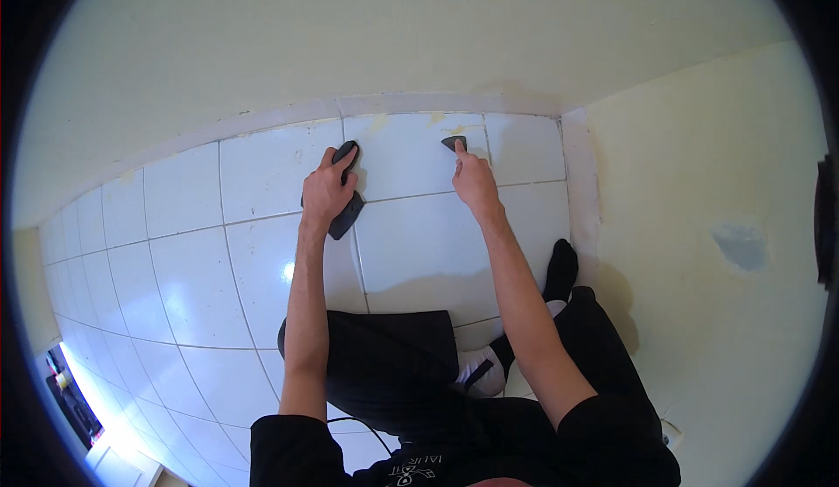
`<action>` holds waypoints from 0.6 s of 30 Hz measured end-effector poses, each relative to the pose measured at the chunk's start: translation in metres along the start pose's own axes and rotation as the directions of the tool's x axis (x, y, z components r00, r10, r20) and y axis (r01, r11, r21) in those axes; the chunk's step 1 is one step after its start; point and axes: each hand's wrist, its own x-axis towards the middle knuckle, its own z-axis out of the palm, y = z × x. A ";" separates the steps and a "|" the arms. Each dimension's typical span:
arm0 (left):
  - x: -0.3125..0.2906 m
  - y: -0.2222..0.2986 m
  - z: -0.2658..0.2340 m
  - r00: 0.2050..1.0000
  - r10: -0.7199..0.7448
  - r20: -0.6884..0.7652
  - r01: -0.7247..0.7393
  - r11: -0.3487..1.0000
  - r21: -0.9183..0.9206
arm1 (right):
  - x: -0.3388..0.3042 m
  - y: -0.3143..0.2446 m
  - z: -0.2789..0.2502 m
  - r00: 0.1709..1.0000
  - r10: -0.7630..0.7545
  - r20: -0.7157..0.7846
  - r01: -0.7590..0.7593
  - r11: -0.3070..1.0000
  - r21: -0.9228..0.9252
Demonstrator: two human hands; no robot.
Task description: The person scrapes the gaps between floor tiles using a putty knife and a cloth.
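Observation:
My left hand (327,193) is closed around a dark tool, which has a rounded end (346,151) past the fingers and a broader end (348,217) beside the wrist. Its exact kind is not clear, since the palm covers its middle. My right hand (475,181) grips a scraper with a dark, flared blade (454,142), the index finger stretched along it. That blade is at the white floor tile (411,159) near the wall, just below yellowish residue (456,130). The scraper's handle is hidden in my hand.
A pale wall (419,41) with a low skirting strip (419,103) runs along the far side. At the right, another wall (682,172) meets it in a corner and bears a grey patch (741,247). My folded legs and a dark-socked foot (562,269) are close below my right forearm.

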 end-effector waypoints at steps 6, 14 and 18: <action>0.000 -0.001 0.001 1.000 0.007 -0.006 -0.007 1.000 0.001 | -0.001 0.004 -0.002 0.999 -0.034 -0.022 0.033 0.999 -0.041; 0.001 -0.001 0.001 1.000 -0.001 0.011 0.001 1.000 0.002 | 0.004 0.012 -0.007 1.000 -0.023 0.018 0.024 0.996 -0.089; 0.000 -0.001 0.001 1.000 -0.007 0.005 0.007 1.000 -0.008 | 0.007 0.010 -0.007 1.000 -0.023 0.008 0.024 0.995 -0.095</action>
